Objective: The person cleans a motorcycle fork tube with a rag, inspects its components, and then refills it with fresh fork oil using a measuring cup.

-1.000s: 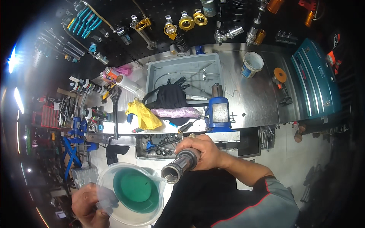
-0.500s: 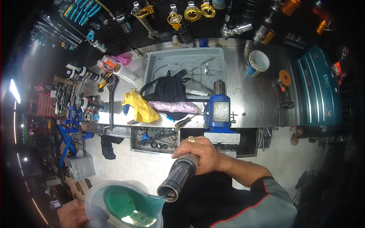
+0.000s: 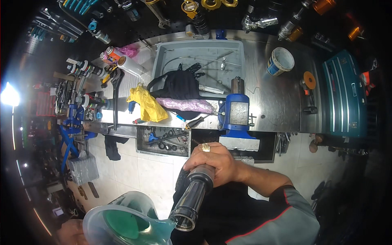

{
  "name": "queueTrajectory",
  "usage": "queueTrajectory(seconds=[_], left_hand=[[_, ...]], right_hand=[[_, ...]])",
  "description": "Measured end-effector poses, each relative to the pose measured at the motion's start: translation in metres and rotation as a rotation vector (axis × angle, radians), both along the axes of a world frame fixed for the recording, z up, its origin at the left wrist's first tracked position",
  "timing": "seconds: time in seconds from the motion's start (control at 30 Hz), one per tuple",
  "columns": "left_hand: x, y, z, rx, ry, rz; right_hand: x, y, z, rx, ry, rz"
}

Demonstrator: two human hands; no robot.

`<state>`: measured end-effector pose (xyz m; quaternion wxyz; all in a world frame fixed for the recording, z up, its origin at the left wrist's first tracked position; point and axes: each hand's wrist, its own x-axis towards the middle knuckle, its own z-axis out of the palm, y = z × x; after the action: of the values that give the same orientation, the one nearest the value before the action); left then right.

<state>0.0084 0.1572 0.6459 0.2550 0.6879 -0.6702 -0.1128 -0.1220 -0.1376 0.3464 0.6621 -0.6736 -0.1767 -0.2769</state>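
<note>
My right hand (image 3: pixel 216 162), with a ring on one finger, is wrapped round a dark metal tube (image 3: pixel 192 198), which looks like a suspension fork or shock body. Its open end (image 3: pixel 185 223) points down and toward me. At the lower left, my left hand (image 3: pixel 72 232) is partly hidden behind a translucent plastic jug (image 3: pixel 139 201) of green liquid (image 3: pixel 124 224). Tilted toward the tube, the jug has its spout (image 3: pixel 166 226) at the rim of the open end. Whether liquid is running into the tube is hard to make out.
Ahead is a metal workbench (image 3: pixel 269 110) with a blue vise (image 3: pixel 237 112) at its front edge. On it are a grey tray (image 3: pixel 220 47), a yellow cloth (image 3: pixel 146 104), a white bucket (image 3: pixel 281 61) and a teal tool chest (image 3: pixel 345 94). Below, an open drawer (image 3: pixel 162 154) holds loose parts.
The jug has tipped further toward the tube and shifted slightly left, its green liquid moving toward the spout. The tube's open end is a little lower. The whole view has shifted slightly.
</note>
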Motion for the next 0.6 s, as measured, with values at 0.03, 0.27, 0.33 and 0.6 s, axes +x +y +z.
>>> queueTrajectory(seconds=[0.03, 0.27, 0.33, 0.6], left_hand=[[0.000, -0.003, 0.001, 0.024, -0.024, -0.022], [0.003, 0.019, 0.012, 0.246, 0.060, -0.006], [0.002, 0.022, 0.015, 0.239, 0.006, 0.002], [-0.009, 0.001, 0.018, 0.171, -0.115, -0.001]], right_hand=[[0.000, 0.000, 0.000, 0.002, -0.002, -0.001], [0.000, 0.001, 0.000, 0.012, -0.005, -0.009], [-0.001, 0.001, -0.001, 0.011, -0.002, -0.015], [-0.001, 0.003, 0.001, 0.012, -0.016, -0.036]])
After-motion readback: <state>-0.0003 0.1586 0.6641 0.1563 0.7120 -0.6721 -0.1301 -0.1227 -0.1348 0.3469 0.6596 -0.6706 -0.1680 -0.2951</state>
